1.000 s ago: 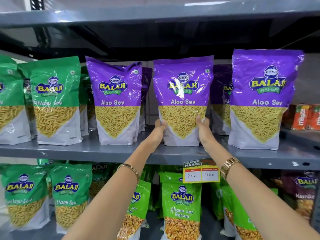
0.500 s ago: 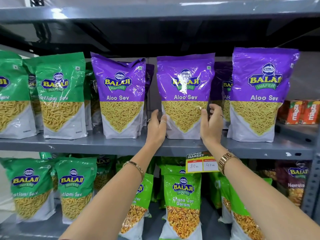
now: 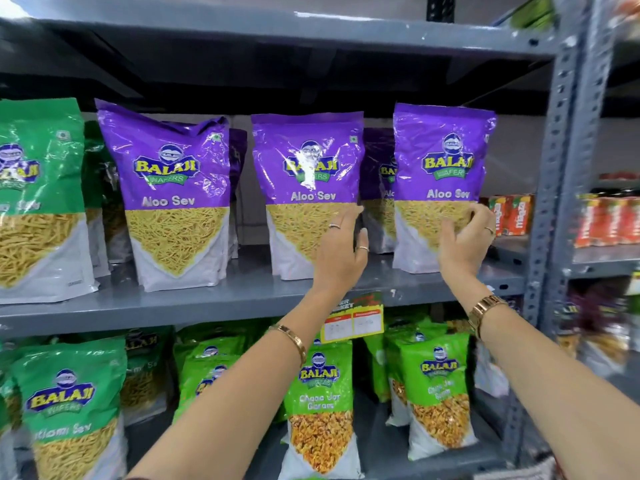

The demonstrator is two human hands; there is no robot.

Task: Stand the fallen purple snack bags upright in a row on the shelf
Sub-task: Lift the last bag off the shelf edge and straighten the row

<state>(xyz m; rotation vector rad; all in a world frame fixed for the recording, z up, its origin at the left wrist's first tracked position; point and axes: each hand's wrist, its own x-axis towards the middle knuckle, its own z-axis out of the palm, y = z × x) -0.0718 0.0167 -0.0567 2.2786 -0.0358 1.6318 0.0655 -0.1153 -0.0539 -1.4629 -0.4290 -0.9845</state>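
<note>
Three purple Aloo Sev bags stand upright in a row on the grey middle shelf (image 3: 225, 299): a left bag (image 3: 176, 188), a middle bag (image 3: 306, 174) and a right bag (image 3: 445, 161). More purple bags (image 3: 377, 168) stand behind them, partly hidden. My left hand (image 3: 341, 254) is open with fingers spread. It hovers in front of the middle bag's lower right edge, at the gap between the middle and right bags. My right hand (image 3: 464, 240) grips the right bag low down, thumb on its front and fingers curled round its right edge.
Green snack bags (image 3: 38, 202) fill the shelf's left end and the lower shelf (image 3: 322, 393). Small orange juice cartons (image 3: 509, 216) sit right of the purple bags. A grey perforated upright (image 3: 561, 168) bounds the bay on the right. A price tag (image 3: 353, 320) hangs from the shelf edge.
Both hands left the middle purple bag and moved right. My right hand has closed on the right bag, and my left hand has risen into the gap. The view swung right.
</note>
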